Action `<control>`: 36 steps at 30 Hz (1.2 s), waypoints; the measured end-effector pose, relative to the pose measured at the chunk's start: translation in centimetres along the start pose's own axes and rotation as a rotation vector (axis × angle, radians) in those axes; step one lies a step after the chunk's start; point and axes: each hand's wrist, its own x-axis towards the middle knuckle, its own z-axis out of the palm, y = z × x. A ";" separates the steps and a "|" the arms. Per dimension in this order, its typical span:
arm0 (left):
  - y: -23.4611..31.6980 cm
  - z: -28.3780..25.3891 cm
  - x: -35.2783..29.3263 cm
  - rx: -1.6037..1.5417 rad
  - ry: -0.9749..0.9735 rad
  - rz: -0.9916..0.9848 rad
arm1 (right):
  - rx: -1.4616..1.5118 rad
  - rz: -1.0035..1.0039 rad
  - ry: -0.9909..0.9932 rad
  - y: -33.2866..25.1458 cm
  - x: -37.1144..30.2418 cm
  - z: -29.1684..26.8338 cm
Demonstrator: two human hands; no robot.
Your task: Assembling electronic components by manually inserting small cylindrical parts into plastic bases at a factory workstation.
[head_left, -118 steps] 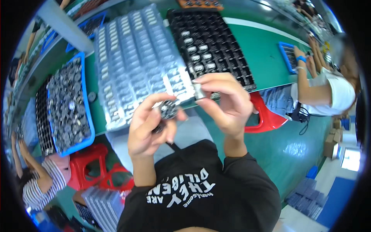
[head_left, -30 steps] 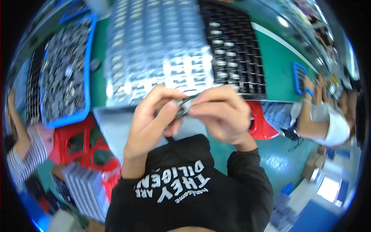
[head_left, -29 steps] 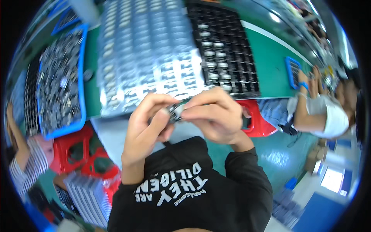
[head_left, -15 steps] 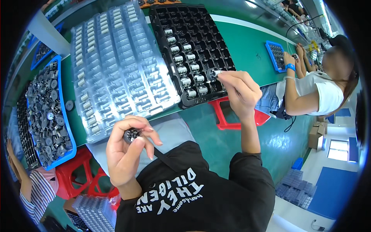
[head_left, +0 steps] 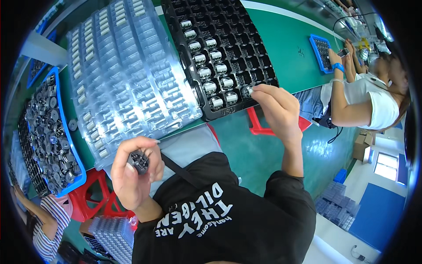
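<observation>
My left hand [head_left: 134, 187] is closed around a round dark-grey part with several upright prongs [head_left: 139, 162], held above my lap. With fingertips pinched, my right hand [head_left: 283, 114] reaches the near right corner of a black pocketed tray [head_left: 211, 115]. At those fingertips a small silver cylindrical part [head_left: 247, 91] sits in a corner pocket; the fingers hide some of it. Similar silver cylinders [head_left: 210, 87] fill several pockets in the tray's two left columns. Left of it lies a stack of clear plastic trays [head_left: 132, 88], with small pale cylinders in some pockets.
A blue bin [head_left: 78, 165] heaped with dark round parts stands at the left, a loose round part [head_left: 72, 125] beside it. Red stools [head_left: 90, 193] stand under the green table [head_left: 285, 48]. A co-worker [head_left: 356, 99] sits at the right by another blue bin [head_left: 321, 53].
My right hand has lowered the silver cylinder into the black tray's near corner pocket. My left hand has shifted left and down, its fingers curled closer around the dark part. The view has shifted slightly.
</observation>
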 end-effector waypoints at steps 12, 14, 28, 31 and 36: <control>0.7 -0.8 1.5 0.066 0.013 -0.057 | -0.095 0.012 -0.161 0.0 0.4 0.2; 0.9 -1.1 1.2 0.055 0.050 -0.014 | -0.053 0.034 -0.212 -0.1 0.6 0.5; 6.6 -9.3 -2.5 0.096 0.251 0.590 | 0.271 -0.361 -0.218 -9.2 13.7 2.9; 7.3 -10.4 -4.3 0.169 0.452 0.635 | 0.401 -0.537 -0.336 -12.4 19.0 6.3; 6.9 -11.4 -5.6 0.043 0.392 0.612 | 0.476 -0.568 -0.493 -15.5 22.6 11.4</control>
